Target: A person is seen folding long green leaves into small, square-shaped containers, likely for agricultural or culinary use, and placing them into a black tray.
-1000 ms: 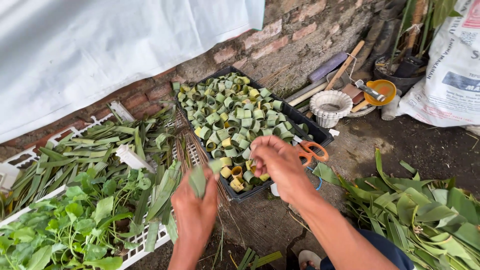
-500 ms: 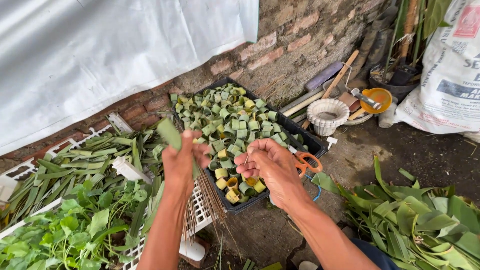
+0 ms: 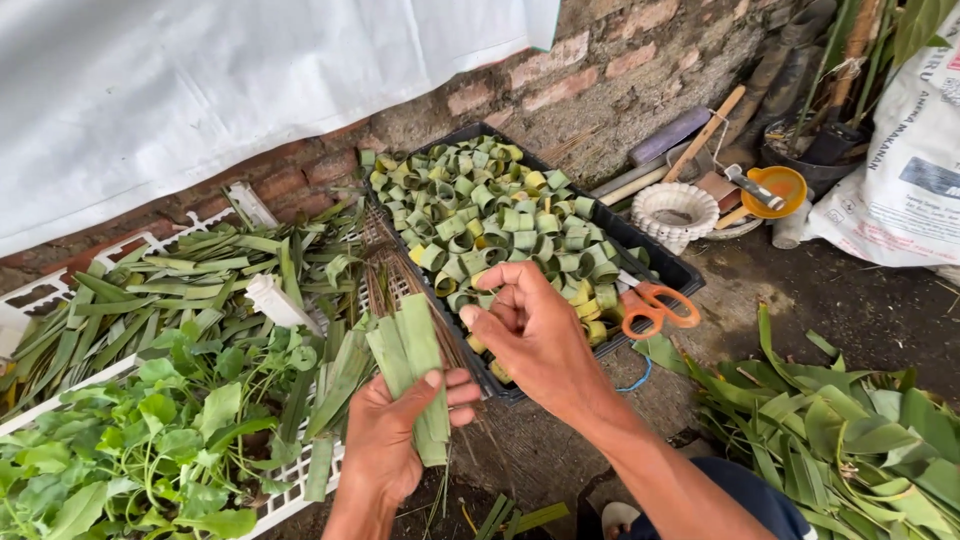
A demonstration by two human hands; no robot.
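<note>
While the left hand (image 3: 395, 430) clamps a bundle of cut leaf strips (image 3: 412, 370) with thin sticks behind them, the right hand (image 3: 535, 335) sits just beside it, fingers curled, pinching at something too small to make out. Black tray (image 3: 655, 262) of rolled leaf rings (image 3: 490, 215) lies just beyond both hands; orange scissors (image 3: 655, 305) rest on its edge, right of the right hand.

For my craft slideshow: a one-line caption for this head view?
Left hand holding leaf strips, right hand raised over a black tray of leaf rings.

Flat green leaf strips (image 3: 412, 375), upright, bunched
</note>
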